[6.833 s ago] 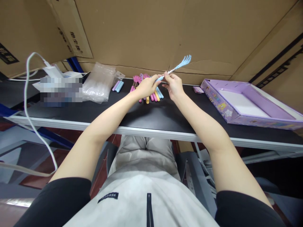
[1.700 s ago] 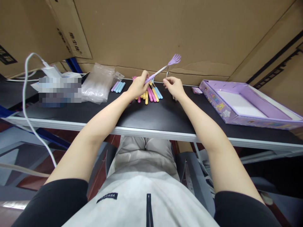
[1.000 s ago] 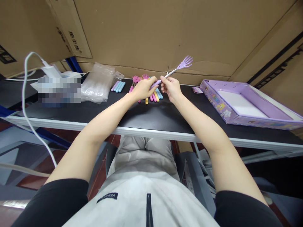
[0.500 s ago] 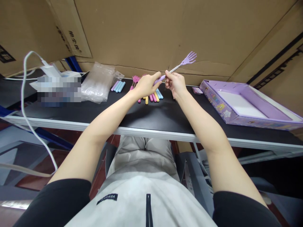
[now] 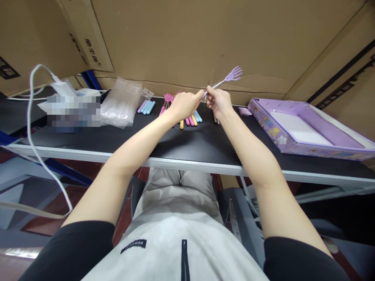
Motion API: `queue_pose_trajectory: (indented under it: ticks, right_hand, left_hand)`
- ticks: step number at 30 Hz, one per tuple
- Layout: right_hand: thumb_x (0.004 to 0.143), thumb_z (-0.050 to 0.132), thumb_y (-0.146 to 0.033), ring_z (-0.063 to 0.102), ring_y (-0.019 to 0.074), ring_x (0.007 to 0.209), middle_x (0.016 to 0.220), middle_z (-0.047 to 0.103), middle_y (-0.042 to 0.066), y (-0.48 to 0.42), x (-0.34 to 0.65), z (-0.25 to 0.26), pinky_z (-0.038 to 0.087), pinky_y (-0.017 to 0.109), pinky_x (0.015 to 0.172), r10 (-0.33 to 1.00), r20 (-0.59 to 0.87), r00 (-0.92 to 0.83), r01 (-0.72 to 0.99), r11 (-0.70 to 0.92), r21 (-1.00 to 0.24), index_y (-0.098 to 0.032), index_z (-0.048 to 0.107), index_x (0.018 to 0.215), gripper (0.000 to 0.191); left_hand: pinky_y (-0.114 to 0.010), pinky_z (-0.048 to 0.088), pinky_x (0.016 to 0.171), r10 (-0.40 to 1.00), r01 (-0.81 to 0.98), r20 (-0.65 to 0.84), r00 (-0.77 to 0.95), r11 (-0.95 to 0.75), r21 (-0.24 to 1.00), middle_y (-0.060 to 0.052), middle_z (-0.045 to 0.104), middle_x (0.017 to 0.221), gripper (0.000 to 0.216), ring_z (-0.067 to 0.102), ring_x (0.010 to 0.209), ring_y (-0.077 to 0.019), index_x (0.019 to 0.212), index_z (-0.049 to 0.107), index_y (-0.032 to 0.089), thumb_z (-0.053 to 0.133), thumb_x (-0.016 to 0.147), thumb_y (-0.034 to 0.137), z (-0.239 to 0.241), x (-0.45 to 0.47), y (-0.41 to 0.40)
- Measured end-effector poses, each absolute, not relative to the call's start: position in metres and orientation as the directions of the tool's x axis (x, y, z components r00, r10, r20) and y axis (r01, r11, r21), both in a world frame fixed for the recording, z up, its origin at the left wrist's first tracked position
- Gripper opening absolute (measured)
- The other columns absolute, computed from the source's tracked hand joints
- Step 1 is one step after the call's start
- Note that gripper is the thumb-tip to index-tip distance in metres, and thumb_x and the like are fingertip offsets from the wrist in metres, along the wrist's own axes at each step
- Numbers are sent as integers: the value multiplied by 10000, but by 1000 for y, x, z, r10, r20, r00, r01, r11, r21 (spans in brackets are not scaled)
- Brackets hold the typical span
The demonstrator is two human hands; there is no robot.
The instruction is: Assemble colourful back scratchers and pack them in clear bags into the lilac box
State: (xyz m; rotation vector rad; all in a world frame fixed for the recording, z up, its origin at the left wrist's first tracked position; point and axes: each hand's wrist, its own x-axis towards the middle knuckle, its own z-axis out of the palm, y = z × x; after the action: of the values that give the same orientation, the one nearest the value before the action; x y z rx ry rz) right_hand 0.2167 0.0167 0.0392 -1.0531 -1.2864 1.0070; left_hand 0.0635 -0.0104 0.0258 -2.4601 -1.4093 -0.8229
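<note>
Head view: purple scratcher (image 5: pixel 225 79) in both hands (image 5: pixel 187 104)

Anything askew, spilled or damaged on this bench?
Nothing stands out. Both hands, left hand and right hand, hold a purple back scratcher above the table; the other scratchers lie bunched, and the purple box looks intact.
</note>
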Motion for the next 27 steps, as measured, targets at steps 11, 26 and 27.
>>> queue_pose_trajectory:
  ticks: [11,26,27]
  right_hand:
    - [949,807,-383,457,32,443,517,408,-95,24,218,43,335,129,444,987,147,68,-32,149,-988,-203,432,697,487]
    - [1015,688,-235,453,34,438,521,433,-88,22,225,51,343,135,461,987,30,158,-84,44,-996,-195,456,718,379]
    - [1022,671,-219,444,33,433,518,425,-88,21,226,52,337,135,458,987,26,158,-90,41,-995,-194,451,711,382]
  left_hand:
    - [-386,534,959,731,843,549,406,-531,84,-130,792,1033,324,757,1057,-299,1350,618,173,508,1047,204,24,68,-4]
    - [-385,530,994,836,917,412,362,-399,5,-192,783,1171,356,750,1162,-314,1415,588,139,475,1082,195,38,79,-32]
    - [-388,528,996,839,917,408,361,-399,9,-193,781,1171,352,749,1162,-315,1410,592,137,481,1080,194,39,79,-33]
